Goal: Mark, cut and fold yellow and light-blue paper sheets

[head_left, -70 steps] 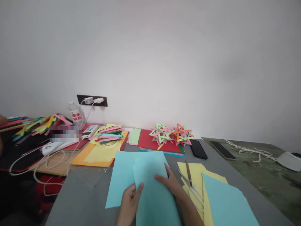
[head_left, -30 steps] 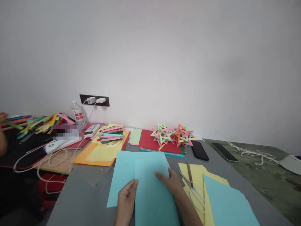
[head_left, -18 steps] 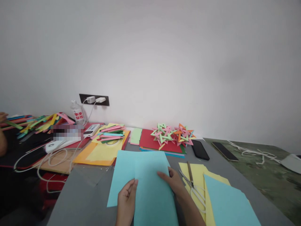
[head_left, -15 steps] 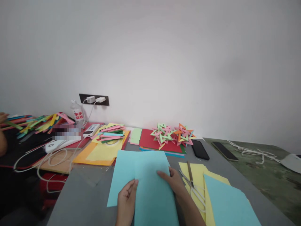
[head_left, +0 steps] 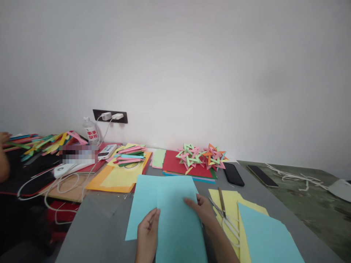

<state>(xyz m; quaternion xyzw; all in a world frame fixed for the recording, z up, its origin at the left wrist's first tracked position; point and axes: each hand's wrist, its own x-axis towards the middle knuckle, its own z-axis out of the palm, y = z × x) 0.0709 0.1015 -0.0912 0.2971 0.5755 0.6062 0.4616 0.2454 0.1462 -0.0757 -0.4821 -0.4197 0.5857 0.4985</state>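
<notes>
A light blue sheet of paper point(head_left: 175, 226) lies before me at the table's near side. Down its middle runs a vertical line; left of it the paper lies flatter, while the right part rises toward me. Whether that line is a crease or a tear, I cannot tell. My left hand point(head_left: 148, 228) pinches the paper at this line, thumb against fingers. On the right edge, my right hand point(head_left: 201, 212) grips the sheet, thumb on top and fingers curled behind. Scissors point(head_left: 225, 219) and a brown-handled knife-like tool point(head_left: 221, 201) rest on yellow paper point(head_left: 241, 199) beside my right forearm.
Another blue sheet point(head_left: 268, 233) lies at right. Two folded-paper stars point(head_left: 190, 155) sit on a red paper stack point(head_left: 170, 162), beside a black phone point(head_left: 233, 174). Paper strips point(head_left: 130, 155), white cables point(head_left: 59, 186) and a bottle point(head_left: 91, 131) are at left. Another person's arm point(head_left: 4, 164) shows far left.
My hands and the blue sheet stay almost in place. The right part of the sheet has shifted very slightly to the left at its lower end.
</notes>
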